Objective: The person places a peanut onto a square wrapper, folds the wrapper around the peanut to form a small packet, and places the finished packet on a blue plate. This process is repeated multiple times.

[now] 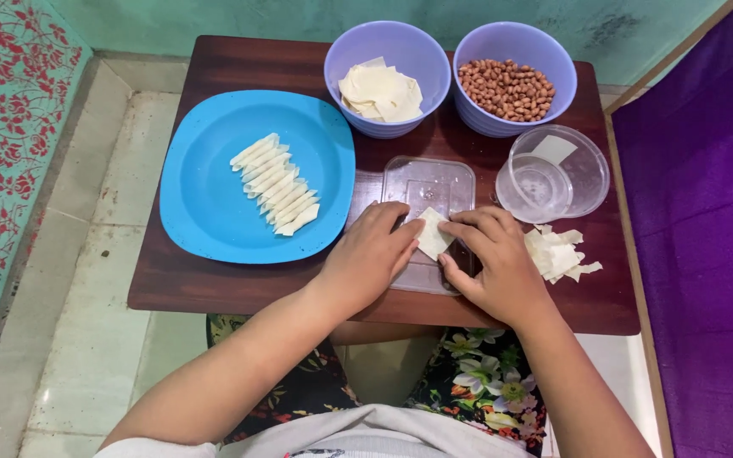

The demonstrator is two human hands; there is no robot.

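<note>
A dark brown wooden table (239, 280) fills the middle of the frame, standing on a pale tiled floor (103, 280) that shows at the left. On the table's left half lies a large blue plate (205, 212) carrying a slanting row of folded pastry rolls (276, 184). At the top centre stands a lilac bowl (388, 47) of flat pastry sheets (380, 92), and just to its right a second lilac bowl (515, 38) holds brown peanuts (506, 88). Below that, at the right, sits a clear round container (553, 174). A clear plastic lid (428, 182) lies flat at lower centre, under the hands. The left hand (371, 259) and right hand (494, 263) meet over it, fingers curled down; together they pinch a small pale pastry square (433, 233) between their fingertips, pressing it against the lid. Just to the right of the right hand, touching the table, lies a small heap of pastry scraps (560, 253).
</note>
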